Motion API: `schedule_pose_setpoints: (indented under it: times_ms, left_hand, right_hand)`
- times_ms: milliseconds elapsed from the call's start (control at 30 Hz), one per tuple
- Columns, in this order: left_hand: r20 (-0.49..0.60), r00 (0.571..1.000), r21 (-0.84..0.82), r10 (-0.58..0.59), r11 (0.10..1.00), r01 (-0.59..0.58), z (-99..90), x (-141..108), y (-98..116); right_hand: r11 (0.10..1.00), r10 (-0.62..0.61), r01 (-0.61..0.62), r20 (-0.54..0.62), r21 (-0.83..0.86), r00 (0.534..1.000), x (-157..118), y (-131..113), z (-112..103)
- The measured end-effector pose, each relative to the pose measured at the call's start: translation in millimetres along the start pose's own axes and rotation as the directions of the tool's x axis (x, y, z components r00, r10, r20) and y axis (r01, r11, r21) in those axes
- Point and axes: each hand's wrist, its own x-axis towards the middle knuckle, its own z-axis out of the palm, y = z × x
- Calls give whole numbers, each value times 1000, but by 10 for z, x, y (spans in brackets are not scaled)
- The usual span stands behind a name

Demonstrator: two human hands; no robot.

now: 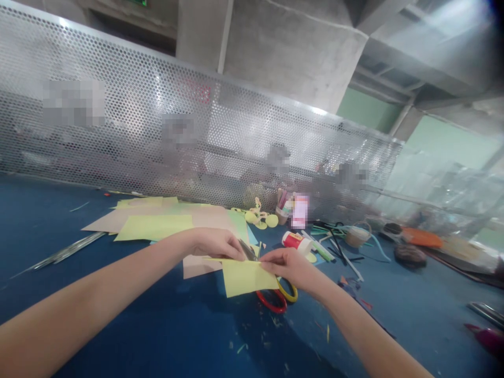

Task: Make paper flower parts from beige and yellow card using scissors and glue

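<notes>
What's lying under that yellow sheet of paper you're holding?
Under the yellow paper sheet, a red ring and a yellow ring poke out on the blue table. Their upper parts are covered, so what they belong to stays hidden.

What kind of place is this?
Probably a shared craft workshop: coloured paper sheets and a glue bottle lie on a blue table, behind it a perforated metal divider.

open blue tabletop across the lower frame, paper sheets piled at centre left, glue bottle and scattered sticks crowding centre right, perforated metal screen walling off the far edge
</notes>
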Motion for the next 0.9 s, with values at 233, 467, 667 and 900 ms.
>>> schedule_pose_setpoints:
  times_ms: [233,467,667,900]
  left_hand:
    - [9,1000,5,7,1000,-7,-9,11,-16]
    - [-14,1000,51,-21,998,22,18,8,8]
    - [-26,999,121,-43,992,46,14,-26,72]
    - [-59,996,158,-60,985,68,55,-19,92]
  right_hand:
    - [997,39,-41,28,58,999,-31,-46,29]
    - [996,36,-40,56,74,998,-40,-59,28]
    - [991,54,-63,82,117,995,-40,-35,29]
    - [990,54,-64,81,127,995,-42,-56,35]
